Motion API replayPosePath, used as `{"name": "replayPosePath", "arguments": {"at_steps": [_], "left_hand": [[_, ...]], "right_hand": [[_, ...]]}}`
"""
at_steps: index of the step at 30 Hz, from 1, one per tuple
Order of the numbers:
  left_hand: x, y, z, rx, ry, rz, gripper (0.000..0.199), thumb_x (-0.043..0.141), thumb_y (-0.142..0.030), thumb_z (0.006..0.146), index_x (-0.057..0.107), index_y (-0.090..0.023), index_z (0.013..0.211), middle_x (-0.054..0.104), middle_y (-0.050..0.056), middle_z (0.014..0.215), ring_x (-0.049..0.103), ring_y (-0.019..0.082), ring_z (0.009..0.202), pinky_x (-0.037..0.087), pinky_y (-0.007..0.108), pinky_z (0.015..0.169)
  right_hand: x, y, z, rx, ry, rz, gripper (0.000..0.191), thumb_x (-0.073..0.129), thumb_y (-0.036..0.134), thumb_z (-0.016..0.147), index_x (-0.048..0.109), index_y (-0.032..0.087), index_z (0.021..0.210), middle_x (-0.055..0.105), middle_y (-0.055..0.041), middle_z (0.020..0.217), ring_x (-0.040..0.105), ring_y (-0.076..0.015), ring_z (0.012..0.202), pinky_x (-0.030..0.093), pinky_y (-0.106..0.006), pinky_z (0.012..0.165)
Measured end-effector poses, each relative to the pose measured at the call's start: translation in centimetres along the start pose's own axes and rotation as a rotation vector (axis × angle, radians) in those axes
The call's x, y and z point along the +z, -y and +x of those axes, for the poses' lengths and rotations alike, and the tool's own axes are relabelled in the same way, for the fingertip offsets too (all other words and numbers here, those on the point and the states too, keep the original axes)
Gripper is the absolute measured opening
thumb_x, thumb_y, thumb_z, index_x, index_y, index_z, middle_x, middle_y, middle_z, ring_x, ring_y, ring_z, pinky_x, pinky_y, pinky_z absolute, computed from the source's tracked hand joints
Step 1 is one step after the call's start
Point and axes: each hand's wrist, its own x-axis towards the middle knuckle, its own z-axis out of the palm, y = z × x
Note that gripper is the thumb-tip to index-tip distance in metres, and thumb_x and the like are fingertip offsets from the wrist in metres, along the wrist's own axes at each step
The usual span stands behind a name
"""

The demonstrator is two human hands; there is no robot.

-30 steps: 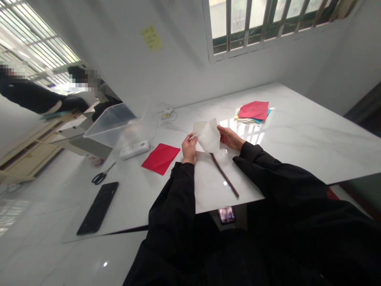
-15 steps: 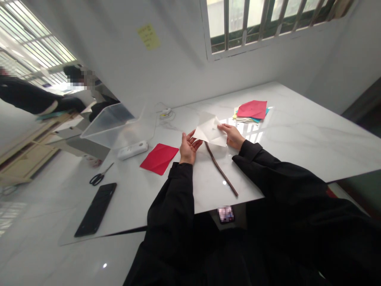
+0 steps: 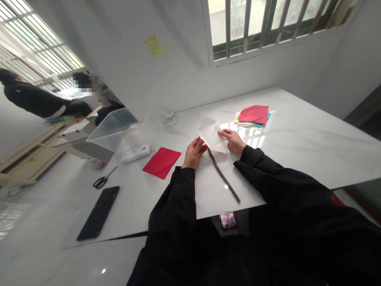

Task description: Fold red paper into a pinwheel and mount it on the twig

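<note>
Quick look at the bench: both hands are up at the middle of the white marble table, apart from each other but both on the same folded white paper. Left hand is curled in under the paper's lower left edge, fingers gripping loosely. Right hand pinches the right side between thumb and fingers. The sheet looks held just above the tabletop, tho I can't tell if it's touching, and the fold is kinda pointed at the far end.

Right under it there's a thin dark brown stick, its far tip just by the paper's lower edge, running toward the near table edge. Both sleeves are black.

Left of the hands: flat red paper sheet, white power strip beyond that, and a clear plastic bin lying on its side at the far left. Black-handled scissors and a black phone sit nearer on the left. Far right: stack of coloured paper w/ a red sheet on top. Small device w/ a blurred screen just past the near edge. Two other people are well off to the far left, not touching anything here
</note>
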Motion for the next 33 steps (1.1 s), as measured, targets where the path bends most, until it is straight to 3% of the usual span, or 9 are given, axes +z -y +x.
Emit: {"name": "replayPosePath", "arguments": {"at_steps": [5,12,21,33], "left_hand": [[0.2,0.6,0.1,0.034,0.06,0.05,0.067,0.097,-0.049,0.063,0.074,-0.017,0.117,0.079,0.013,0.114,0.075,0.026,0.102,0.057,0.035,0.09],[-0.3,1.6,0.4,0.062,-0.063,0.083,0.063,0.1,-0.044,0.056,0.076,-0.011,0.104,0.081,0.016,0.108,0.075,0.029,0.099,0.058,0.041,0.092],[-0.3,1.6,0.4,0.068,-0.106,0.104,0.063,0.1,-0.043,0.056,0.076,-0.012,0.105,0.081,0.016,0.108,0.075,0.029,0.097,0.059,0.041,0.09],[0.0,1.0,-0.1,0.059,-0.114,0.113,0.058,0.099,-0.043,0.058,0.078,-0.011,0.101,0.08,0.017,0.108,0.075,0.03,0.094,0.057,0.041,0.089]], "right_hand": [[0.4,0.0,-0.4,-0.018,0.063,-0.107,0.047,0.097,0.051,0.057,0.071,0.02,0.081,0.074,-0.0015,0.078,0.066,-0.0188,0.071,0.055,-0.033,0.071],[0.5,-0.1,-0.7,0.01,0.229,-0.213,0.041,0.096,0.047,0.063,0.074,0.018,0.08,0.077,-0.0026,0.081,0.069,-0.0173,0.072,0.055,-0.03,0.071],[0.4,-0.4,-0.7,-0.032,0.237,-0.324,0.042,0.092,0.053,0.068,0.077,0.018,0.085,0.08,-0.0049,0.087,0.072,-0.0204,0.077,0.057,-0.032,0.074],[1.0,-0.2,-1.2,-0.049,0.277,-0.4,0.044,0.092,0.057,0.065,0.07,0.02,0.076,0.075,-0.0025,0.077,0.069,-0.0197,0.072,0.055,-0.031,0.066]]}}
